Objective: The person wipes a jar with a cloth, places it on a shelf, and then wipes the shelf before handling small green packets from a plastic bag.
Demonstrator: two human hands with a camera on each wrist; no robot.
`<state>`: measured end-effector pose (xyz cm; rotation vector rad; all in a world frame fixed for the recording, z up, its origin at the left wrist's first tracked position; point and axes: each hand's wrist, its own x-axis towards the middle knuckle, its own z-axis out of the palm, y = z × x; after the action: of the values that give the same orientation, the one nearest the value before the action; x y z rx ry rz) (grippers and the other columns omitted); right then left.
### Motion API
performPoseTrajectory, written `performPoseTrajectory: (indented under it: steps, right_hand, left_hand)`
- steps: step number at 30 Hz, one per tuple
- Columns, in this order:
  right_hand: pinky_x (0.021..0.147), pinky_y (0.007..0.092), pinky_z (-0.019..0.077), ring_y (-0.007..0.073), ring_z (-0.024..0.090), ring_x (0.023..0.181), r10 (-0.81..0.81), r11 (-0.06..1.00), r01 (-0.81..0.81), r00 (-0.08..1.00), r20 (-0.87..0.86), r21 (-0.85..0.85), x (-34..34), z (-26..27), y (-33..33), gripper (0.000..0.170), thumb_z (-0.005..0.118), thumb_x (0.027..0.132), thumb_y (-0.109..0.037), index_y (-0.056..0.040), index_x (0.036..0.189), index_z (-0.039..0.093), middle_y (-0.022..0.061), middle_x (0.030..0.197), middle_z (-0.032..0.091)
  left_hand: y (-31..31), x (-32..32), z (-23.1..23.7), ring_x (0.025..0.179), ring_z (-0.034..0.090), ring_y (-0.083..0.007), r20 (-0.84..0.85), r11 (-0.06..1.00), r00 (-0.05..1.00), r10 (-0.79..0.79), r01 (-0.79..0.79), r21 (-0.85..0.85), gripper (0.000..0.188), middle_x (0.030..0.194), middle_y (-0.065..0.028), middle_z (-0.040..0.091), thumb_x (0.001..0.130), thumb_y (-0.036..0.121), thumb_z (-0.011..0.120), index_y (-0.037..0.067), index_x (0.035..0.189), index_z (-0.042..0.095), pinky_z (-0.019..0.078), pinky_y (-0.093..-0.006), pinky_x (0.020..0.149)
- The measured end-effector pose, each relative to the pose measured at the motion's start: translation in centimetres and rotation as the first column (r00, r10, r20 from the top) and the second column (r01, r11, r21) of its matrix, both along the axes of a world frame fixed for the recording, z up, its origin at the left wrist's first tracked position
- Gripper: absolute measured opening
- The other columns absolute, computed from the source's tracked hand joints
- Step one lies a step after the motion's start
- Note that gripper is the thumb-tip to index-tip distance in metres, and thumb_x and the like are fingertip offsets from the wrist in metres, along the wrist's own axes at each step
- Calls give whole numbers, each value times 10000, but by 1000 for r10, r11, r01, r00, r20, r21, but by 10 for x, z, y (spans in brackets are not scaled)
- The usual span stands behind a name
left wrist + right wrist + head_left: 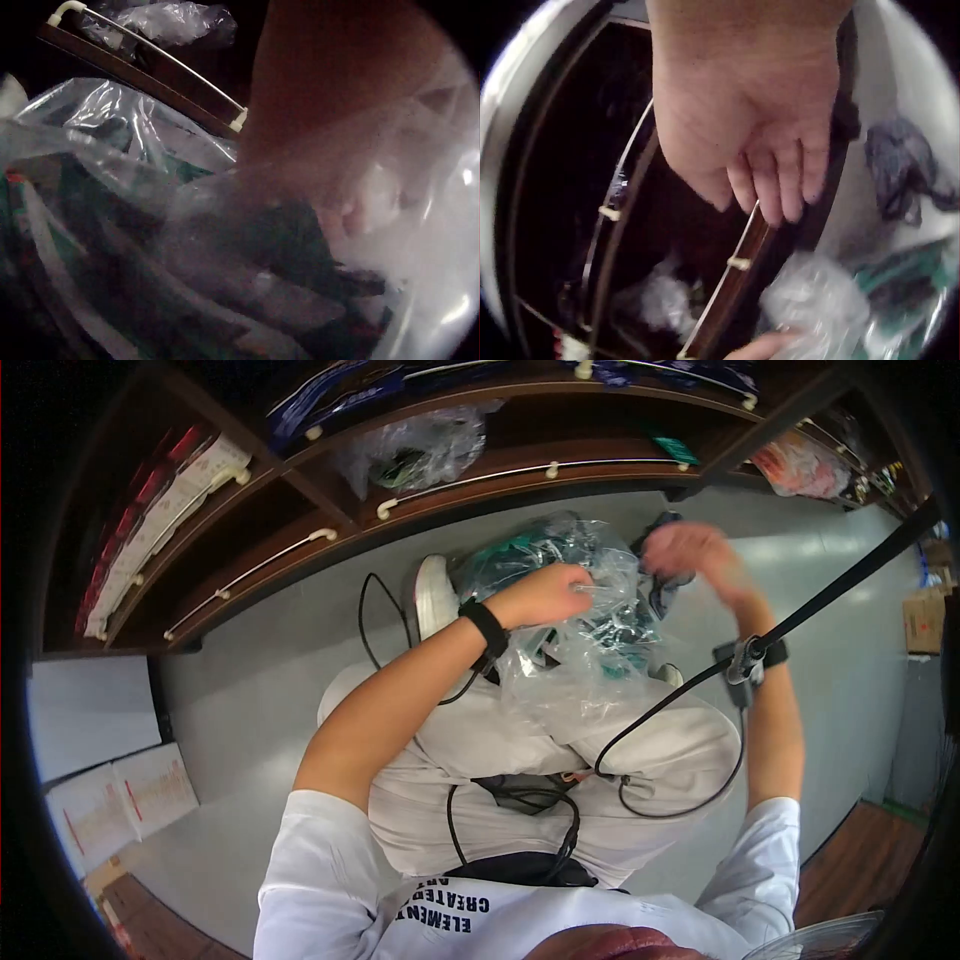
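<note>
A large clear plastic bag (570,685) stands on the floor between the person's feet, with green and dark packets (500,565) inside it. The left hand (548,595) grips the bag's gathered film near its top. In the left wrist view, the film partly covers that hand (322,105), and its fingertips are blurred. To the right of the bag, the right hand (700,555) is blurred, near a dark crumpled bundle (662,598) on the floor. The right wrist view has this hand (757,127) holding nothing, palm showing and fingers loosely extended.
Dark wooden shelves (470,485) with thin metal rails run along the far side. Another clear bag (420,450) lies on the lower shelf. A black cable (690,685) crosses in front of the right forearm. White boxes (120,805) sit at the left.
</note>
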<state>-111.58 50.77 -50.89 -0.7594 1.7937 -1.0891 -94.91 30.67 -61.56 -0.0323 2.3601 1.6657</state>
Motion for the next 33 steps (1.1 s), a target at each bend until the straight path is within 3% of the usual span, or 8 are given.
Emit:
performPoseTrajectory:
  steps: [3, 6, 10, 12, 18, 21, 26, 33]
  right_hand:
    - [871, 322, 476, 216, 619, 956, -386, 921, 340, 721, -575, -192, -102, -49, -3, 331, 607, 862, -176, 12, 1134, 603, 107, 1041, 659]
    - [1031, 385, 369, 358, 416, 1287, -200, 935, 347, 347, -916, -73, -153, -61, -14, 666, 662, 832, -313, 3, 1363, 415, 256, 1398, 399]
    - [1057, 390, 343, 387, 343, 1336, 28, 936, 331, 263, -964, 118, -195, -109, -29, 714, 630, 855, -335, -13, 1419, 332, 244, 1438, 358]
    - [1019, 405, 381, 401, 430, 1267, -57, 930, 338, 517, -854, 143, -191, -122, -32, 654, 578, 880, -351, -28, 1404, 357, 238, 1357, 465]
    - [770, 399, 499, 351, 644, 897, -206, 828, 558, 200, -958, -61, -160, -106, -23, 261, 495, 947, -237, -13, 1041, 590, 183, 961, 660]
    - [632, 250, 478, 113, 565, 640, -667, 734, 575, 511, -543, -362, -150, -80, -7, 235, 478, 978, -208, -8, 1021, 594, 32, 779, 612]
    - [618, 230, 482, 96, 593, 659, -705, 643, 605, 707, -53, -470, -17, 15, -19, 204, 528, 959, -225, -62, 1054, 606, 24, 807, 633]
    - [559, 254, 447, 128, 579, 601, -310, 949, 253, 858, -410, -189, 66, 2, -32, 185, 545, 930, -149, 21, 953, 613, 46, 719, 598]
  left_hand:
    - [0, -2, -9, 909, 615, -198, -66, 1000, 998, 11, -10, 15, 307, 978, -132, 657, 846, 216, 596, -14, 1048, 621, 470, -310, 825]
    - [1, 0, -8, 888, 601, -172, -43, 994, 998, 44, -40, 101, 300, 948, -106, 653, 882, 246, 590, -13, 1031, 624, 467, -305, 812]
    - [-12, -1, 5, 852, 575, -105, 11, 954, 994, 112, -111, 277, 238, 901, -38, 649, 924, 204, 554, -4, 1007, 633, 457, -258, 783]
    - [-13, -10, 0, 842, 595, -109, -12, 920, 981, 193, -176, 349, 188, 891, -43, 653, 923, 159, 553, -2, 977, 633, 471, -253, 776]
    - [-20, -16, 19, 814, 670, -226, 149, 355, 749, 646, -468, 809, 117, 896, -125, 674, 913, 101, 534, 10, 953, 597, 533, -322, 750]
    - [-46, -8, 33, 810, 669, -223, 133, 321, 637, 760, -544, 775, 133, 916, -139, 677, 920, 119, 501, 23, 946, 589, 516, -314, 718]
    - [-51, 1, 54, 808, 667, -213, 120, 324, 618, 777, -557, 765, 160, 941, -136, 682, 919, 147, 476, 29, 940, 582, 493, -286, 701]
    - [-50, 12, 56, 814, 666, -211, 80, 331, 589, 804, -556, 763, 156, 950, -136, 683, 907, 138, 503, 28, 994, 571, 497, -273, 680]
